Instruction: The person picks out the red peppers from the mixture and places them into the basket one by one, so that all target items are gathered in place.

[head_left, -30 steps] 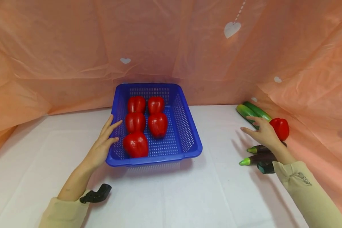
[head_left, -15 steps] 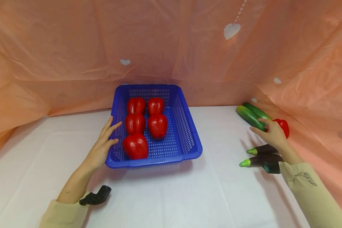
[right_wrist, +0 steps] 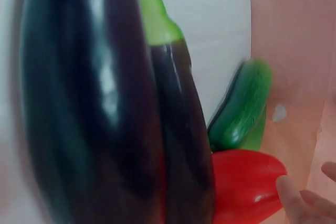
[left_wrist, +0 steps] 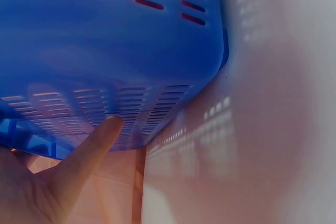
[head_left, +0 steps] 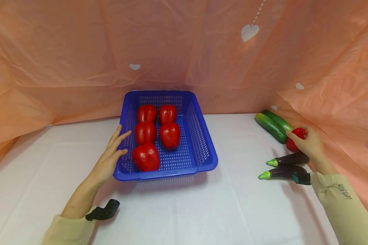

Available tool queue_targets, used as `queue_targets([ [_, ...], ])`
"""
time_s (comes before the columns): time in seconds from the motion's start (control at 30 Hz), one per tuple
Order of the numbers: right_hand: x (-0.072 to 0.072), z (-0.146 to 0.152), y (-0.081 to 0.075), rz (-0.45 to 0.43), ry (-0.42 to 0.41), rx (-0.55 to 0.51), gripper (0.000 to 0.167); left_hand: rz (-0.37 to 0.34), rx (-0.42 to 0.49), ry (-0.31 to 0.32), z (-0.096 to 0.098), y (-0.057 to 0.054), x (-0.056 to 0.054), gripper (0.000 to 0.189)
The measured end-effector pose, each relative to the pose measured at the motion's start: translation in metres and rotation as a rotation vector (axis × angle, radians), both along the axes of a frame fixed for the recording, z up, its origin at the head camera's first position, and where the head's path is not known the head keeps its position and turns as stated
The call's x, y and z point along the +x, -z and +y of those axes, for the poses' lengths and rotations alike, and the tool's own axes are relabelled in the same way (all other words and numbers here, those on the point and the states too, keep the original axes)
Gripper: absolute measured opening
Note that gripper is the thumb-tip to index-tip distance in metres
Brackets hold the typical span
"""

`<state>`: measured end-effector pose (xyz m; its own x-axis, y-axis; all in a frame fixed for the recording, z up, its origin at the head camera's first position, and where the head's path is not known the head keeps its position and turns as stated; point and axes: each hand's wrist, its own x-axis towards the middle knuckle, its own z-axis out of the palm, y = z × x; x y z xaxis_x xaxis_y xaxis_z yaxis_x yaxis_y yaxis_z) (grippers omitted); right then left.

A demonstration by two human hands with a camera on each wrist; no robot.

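At the right in the head view, my right hand (head_left: pixel 312 144) holds a red bell pepper (head_left: pixel 295 140), the thumb across its near side and the fingers at its far right. The right wrist view shows a fingertip against this pepper (right_wrist: pixel 247 184). My left hand (head_left: pixel 107 158) rests spread at the left rim of a blue plastic basket (head_left: pixel 207 144), its fingers mostly straight. In the left wrist view the thumb (left_wrist: pixel 97 142) lies along the slotted basket wall (left_wrist: pixel 105 51). Several red bell peppers (head_left: pixel 145 156) sit inside the basket, mostly on its left side.
Two green cucumbers (head_left: pixel 270 127) lie behind the held pepper, by the peach-coloured sheet (head_left: pixel 340 112). Two dark eggplants (head_left: pixel 283 172) with green caps lie in front of it on the white tablecloth (head_left: pixel 214 211). Black wrist cameras (head_left: pixel 102 211) sit at both cuffs.
My right hand has moved right and closed around the red bell pepper, which has shifted slightly left. The left hand stays at the basket rim.
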<state>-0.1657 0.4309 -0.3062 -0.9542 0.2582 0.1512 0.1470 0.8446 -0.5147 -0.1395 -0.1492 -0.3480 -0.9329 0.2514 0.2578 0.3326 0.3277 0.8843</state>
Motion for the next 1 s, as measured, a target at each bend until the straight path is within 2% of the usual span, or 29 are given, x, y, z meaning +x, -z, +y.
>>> queue_targets([
  [0.17, 0.0, 0.006, -0.005, -0.052, 0.081, -0.051, 0.078, 0.008, 0.002, -0.002, 0.0, -0.001, 0.001, 0.051],
  [0.27, -0.001, 0.011, -0.009, -0.1, 0.115, -0.038, 0.08, 0.006, 0.002, -0.001, 0.0, 0.0, 0.0, 0.051],
  [0.37, -0.002, 0.016, -0.013, -0.149, 0.123, -0.025, 0.082, 0.001, -0.001, -0.004, 0.0, 0.0, 0.0, 0.051],
  [0.53, -0.003, 0.022, -0.016, -0.225, 0.116, -0.06, 0.086, 0.005, 0.0, -0.007, 0.0, 0.0, 0.0, 0.051],
  [0.73, -0.006, 0.027, -0.012, -0.234, 0.119, -0.039, 0.082, 0.007, 0.007, 0.006, 0.001, 0.001, -0.001, 0.052],
  [1.0, -0.008, 0.03, 0.0, -0.2, 0.181, -0.04, 0.072, -0.001, -0.006, 0.01, 0.001, -0.001, 0.0, 0.052],
])
